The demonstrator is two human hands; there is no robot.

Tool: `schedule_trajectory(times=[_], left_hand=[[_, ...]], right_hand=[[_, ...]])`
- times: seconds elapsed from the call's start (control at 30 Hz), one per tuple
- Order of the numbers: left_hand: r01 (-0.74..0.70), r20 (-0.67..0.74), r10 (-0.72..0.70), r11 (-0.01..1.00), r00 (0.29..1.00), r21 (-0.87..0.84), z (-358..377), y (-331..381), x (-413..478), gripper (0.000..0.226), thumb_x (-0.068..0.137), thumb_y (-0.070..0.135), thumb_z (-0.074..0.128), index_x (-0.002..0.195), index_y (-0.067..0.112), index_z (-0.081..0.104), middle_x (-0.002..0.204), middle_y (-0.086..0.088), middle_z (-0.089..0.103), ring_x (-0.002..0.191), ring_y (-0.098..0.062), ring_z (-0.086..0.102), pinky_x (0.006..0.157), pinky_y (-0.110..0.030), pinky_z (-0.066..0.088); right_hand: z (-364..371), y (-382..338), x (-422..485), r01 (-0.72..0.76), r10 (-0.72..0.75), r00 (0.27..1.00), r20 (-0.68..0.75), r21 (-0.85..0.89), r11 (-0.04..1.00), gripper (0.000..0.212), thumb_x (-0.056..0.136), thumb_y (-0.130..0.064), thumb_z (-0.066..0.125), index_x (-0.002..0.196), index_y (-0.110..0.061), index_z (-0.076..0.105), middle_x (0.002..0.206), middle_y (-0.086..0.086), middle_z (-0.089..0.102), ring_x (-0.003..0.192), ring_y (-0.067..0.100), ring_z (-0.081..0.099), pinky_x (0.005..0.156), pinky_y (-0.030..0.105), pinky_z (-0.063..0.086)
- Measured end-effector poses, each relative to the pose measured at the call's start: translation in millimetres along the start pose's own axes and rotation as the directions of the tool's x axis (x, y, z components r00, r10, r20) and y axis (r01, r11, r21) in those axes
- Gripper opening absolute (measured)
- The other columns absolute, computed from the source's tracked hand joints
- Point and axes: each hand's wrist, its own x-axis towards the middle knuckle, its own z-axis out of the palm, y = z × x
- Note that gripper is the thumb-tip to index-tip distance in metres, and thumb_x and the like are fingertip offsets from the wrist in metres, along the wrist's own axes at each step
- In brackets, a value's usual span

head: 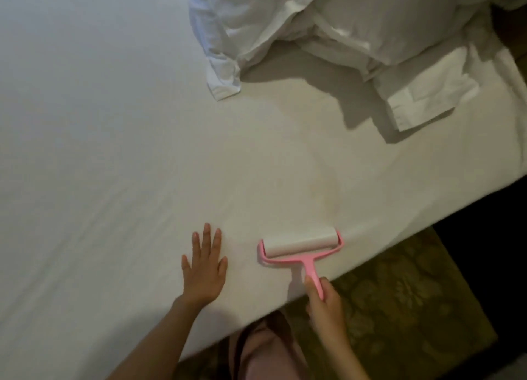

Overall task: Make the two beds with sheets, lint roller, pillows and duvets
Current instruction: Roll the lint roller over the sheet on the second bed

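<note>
Your right hand (325, 302) grips the lint roller (301, 242) by its pink handle, drum flat on the sheet (114, 123) at 5 o'clock near the bed edge. Probably light and stiff with a tacky drum, so hold the handle only. Left hand (204, 271) is spread flat, pinning the soft sheet.

The white sheet (114, 123) lies flat and wide on the left. A heap of pillows (328, 28) blocks the far right corner.
</note>
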Motion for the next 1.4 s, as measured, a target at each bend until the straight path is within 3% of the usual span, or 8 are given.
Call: schedule_trajectory(times=[0.23, 0.37, 0.5, 0.63, 0.93, 1.03, 1.2, 1.4], left_hand=[[0.211, 0.12, -0.178, 0.898, 0.977, -0.386, 16.9, -74.5, -140.9, 0.051, 0.103, 0.034, 0.027, 0.15, 0.015, 0.019, 0.158, -0.003, 0.017, 0.143, -0.018, 0.021, 0.116, -0.032, 0.019], [0.218, 0.02, -0.263, 0.751, 0.965, -0.623, 19.0, -124.6, -241.3, 0.026, 0.102, 0.025, 0.034, 0.111, 0.018, 0.057, 0.113, -0.006, 0.063, 0.106, -0.022, 0.058, 0.093, -0.029, 0.044], [0.405, 0.123, -0.495, 0.516, 0.86, -0.754, 75.6, -188.0, -368.8, 0.03, 0.1, 0.019, 0.035, 0.072, 0.019, 0.046, 0.099, -0.013, 0.063, 0.098, -0.028, 0.059, 0.079, -0.03, 0.042], [0.489, 0.278, -0.633, 0.183, 0.722, -0.853, 158.0, -226.5, -478.6, 0.026, 0.101, 0.019, 0.035, 0.102, 0.005, 0.058, 0.116, -0.02, 0.059, 0.101, -0.028, 0.057, 0.086, -0.031, 0.044], [0.431, 0.515, -0.561, -0.287, 0.648, -0.856, 263.1, -248.9, -568.9, 0.039, 0.1, 0.027, 0.038, 0.127, 0.002, 0.052, 0.132, -0.019, 0.051, 0.121, -0.031, 0.049, 0.095, -0.033, 0.041], [0.365, 0.519, -0.57, -0.37, 0.637, -0.854, 267.8, -284.7, -570.1, 0.034, 0.099, 0.024, 0.039, 0.121, 0.002, 0.055, 0.127, -0.019, 0.054, 0.111, -0.029, 0.054, 0.087, -0.03, 0.044], [0.308, 0.496, -0.578, -0.396, 0.648, -0.865, 238.3, -383.0, -584.3, 0.031, 0.101, 0.016, 0.039, 0.122, -0.001, 0.054, 0.13, -0.017, 0.053, 0.112, -0.026, 0.052, 0.082, -0.023, 0.04], [0.195, 0.464, -0.681, -0.437, 0.567, -0.878, 170.7, -550.3, -622.0, 0.02, 0.1, 0.016, 0.042, 0.114, 0.009, 0.053, 0.128, -0.017, 0.053, 0.111, -0.023, 0.051, 0.091, -0.029, 0.041]], right_hand=[[0.9, 12.1, -123.3, -0.063, 0.059, 0.996, 0.062, 0.059, 0.996, 0.033, 0.09, -0.02, 0.061, 0.062, -0.007, 0.052, 0.048, 0.008, 0.044, 0.046, 0.018, 0.038, 0.042, 0.021, 0.029], [38.5, 32.4, -202.7, -0.041, 0.051, 0.965, 0.258, -0.044, 0.998, 0.026, 0.09, -0.025, 0.062, 0.074, -0.005, 0.063, 0.054, 0.005, 0.053, 0.05, 0.019, 0.044, 0.049, 0.023, 0.032], [88.7, 51.7, -292.6, 0.124, -0.019, 0.909, 0.417, -0.227, 0.966, 0.022, 0.088, -0.027, 0.065, 0.091, -0.005, 0.066, 0.066, 0.009, 0.06, 0.056, 0.019, 0.054, 0.05, 0.023, 0.04], [141.7, 86.6, -346.7, 0.569, -0.136, 0.767, 0.627, -0.568, 0.594, 0.034, 0.07, -0.052, 0.063, 0.09, -0.025, 0.061, 0.082, -0.002, 0.067, 0.077, 0.021, 0.064, 0.073, 0.036, 0.055], [235.5, 106.9, -494.3, 0.827, -0.041, 0.552, 0.833, -0.541, 0.152, 0.031, 0.094, -0.031, 0.052, 0.119, -0.013, 0.053, 0.107, 0.006, 0.061, 0.1, 0.026, 0.059, 0.085, 0.034, 0.047], [278.8, 112.0, -508.1, 0.878, 0.058, 0.479, 0.876, -0.479, -0.008, 0.026, 0.093, -0.026, 0.054, 0.114, -0.012, 0.056, 0.108, 0.006, 0.064, 0.098, 0.022, 0.061, 0.077, 0.025, 0.044], [377.6, 87.8, -566.9, 0.877, 0.202, 0.453, 0.868, -0.475, 0.075, 0.004, 0.092, -0.023, 0.055, 0.093, -0.027, 0.055, 0.096, 0.004, 0.064, 0.085, 0.022, 0.06, 0.08, 0.037, 0.051], [545.4, 35.4, -654.0, 0.901, 0.057, 0.435, 0.899, -0.433, -0.033, 0.028, 0.093, -0.03, 0.051, 0.101, -0.006, 0.062, 0.095, 0.011, 0.063, 0.096, 0.03, 0.061, 0.074, 0.029, 0.042]])
